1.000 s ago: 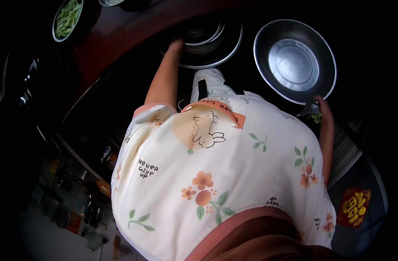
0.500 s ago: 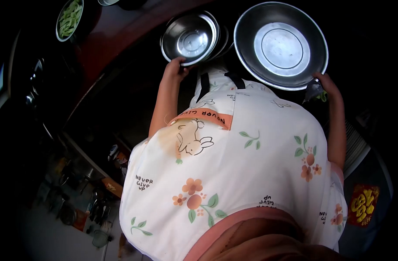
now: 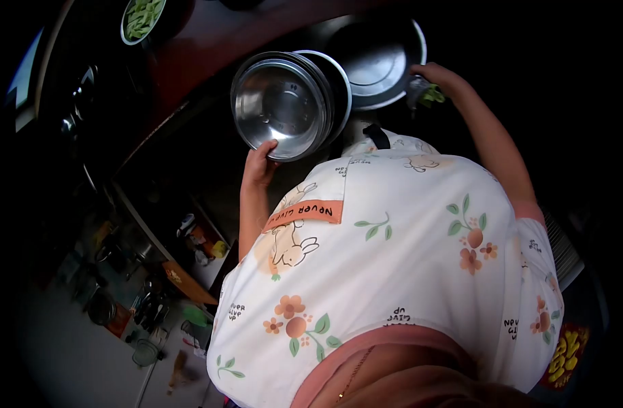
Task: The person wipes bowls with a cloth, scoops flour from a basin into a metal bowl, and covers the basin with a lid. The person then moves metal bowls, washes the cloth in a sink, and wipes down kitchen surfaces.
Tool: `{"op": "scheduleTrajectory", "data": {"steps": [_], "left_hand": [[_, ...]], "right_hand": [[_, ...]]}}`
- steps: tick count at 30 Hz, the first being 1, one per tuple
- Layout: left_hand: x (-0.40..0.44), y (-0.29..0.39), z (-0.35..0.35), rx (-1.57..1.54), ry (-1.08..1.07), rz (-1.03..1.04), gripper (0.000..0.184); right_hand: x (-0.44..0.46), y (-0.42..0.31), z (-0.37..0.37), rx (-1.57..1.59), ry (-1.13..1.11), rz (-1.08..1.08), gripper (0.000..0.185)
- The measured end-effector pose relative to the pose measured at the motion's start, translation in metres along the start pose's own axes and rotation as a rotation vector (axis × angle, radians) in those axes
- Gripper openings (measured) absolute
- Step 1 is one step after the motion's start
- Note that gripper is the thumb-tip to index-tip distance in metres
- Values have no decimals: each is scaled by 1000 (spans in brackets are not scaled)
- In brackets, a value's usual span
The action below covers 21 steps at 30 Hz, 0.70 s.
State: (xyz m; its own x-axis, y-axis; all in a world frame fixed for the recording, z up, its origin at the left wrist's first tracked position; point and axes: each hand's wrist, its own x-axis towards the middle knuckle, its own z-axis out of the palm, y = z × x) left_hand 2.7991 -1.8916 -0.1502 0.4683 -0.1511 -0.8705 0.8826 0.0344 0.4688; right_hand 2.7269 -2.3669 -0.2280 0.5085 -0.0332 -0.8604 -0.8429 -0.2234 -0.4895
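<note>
Fingers [image 3: 269,146] sit nearly closed on both sides, each set gripping a rim. Far left, I see a dish of cut greens [image 3: 143,19] by the worktop [image 3: 206,34]. Nearer, the left hand [image 3: 258,166] holds stacked bowls [image 3: 284,109], thumb inside, likely keeping them nested. Just right and beyond, the basin [image 3: 374,64] tilts, steadied, I judge, by the right hand [image 3: 439,75], which also carries a leafy bag [image 3: 427,94].

Glossy dark-red tabletop [image 3: 206,35] amid shadow
</note>
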Motion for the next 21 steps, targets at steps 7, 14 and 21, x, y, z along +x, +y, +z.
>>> {"op": "scheduleTrajectory", "data": {"steps": [7, 14, 21], "left_hand": [[-22, 19, 59, 40, -141, 128, 21], [24, 92, 139, 300, -222, 303, 20], [52, 129, 207, 531, -212, 351, 24]], "right_hand": [[13, -17, 18, -167, 243, 160, 60], [-116, -71, -4, 272, 326, -248, 42], [-130, -121, -14, 197, 483, -438, 45]]}}
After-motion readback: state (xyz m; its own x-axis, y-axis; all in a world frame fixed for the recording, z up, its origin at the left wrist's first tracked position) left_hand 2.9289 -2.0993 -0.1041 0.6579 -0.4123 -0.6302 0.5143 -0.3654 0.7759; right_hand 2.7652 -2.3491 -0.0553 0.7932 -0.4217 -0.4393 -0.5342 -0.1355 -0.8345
